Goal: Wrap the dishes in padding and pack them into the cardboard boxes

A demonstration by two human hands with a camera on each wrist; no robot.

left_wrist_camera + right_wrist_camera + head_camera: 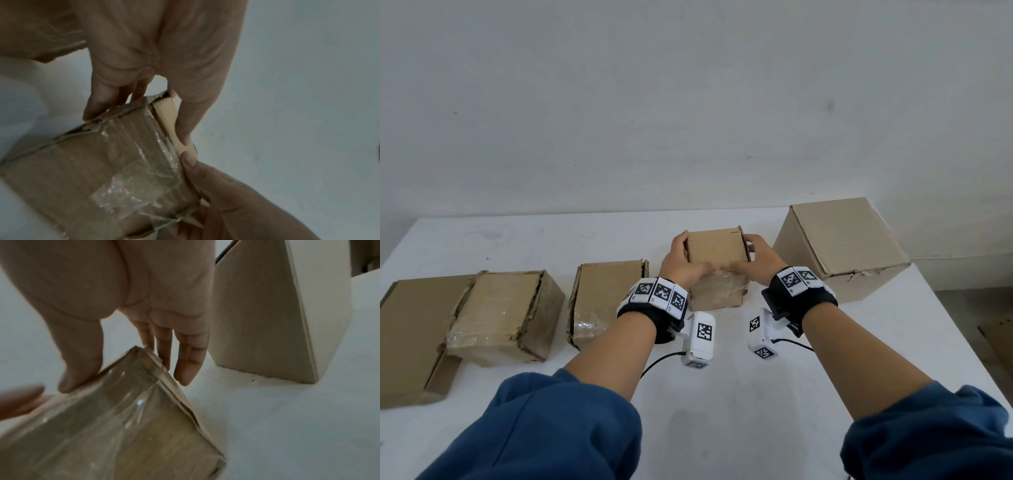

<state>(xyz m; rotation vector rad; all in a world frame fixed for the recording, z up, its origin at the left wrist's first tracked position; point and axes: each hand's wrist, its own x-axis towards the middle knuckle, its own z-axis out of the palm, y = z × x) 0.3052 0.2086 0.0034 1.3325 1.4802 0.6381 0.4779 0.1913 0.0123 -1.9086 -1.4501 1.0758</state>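
A person's left hand point(681, 262) and right hand point(755, 260) clasp a small taped cardboard box point(717, 265) on a white table point(722, 394). Each hand's fingers wrap one side and its thumb presses the top.

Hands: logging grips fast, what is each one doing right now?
Left hand: holds the small cardboard box, thumb on top.
Right hand: holds the same box's other side.
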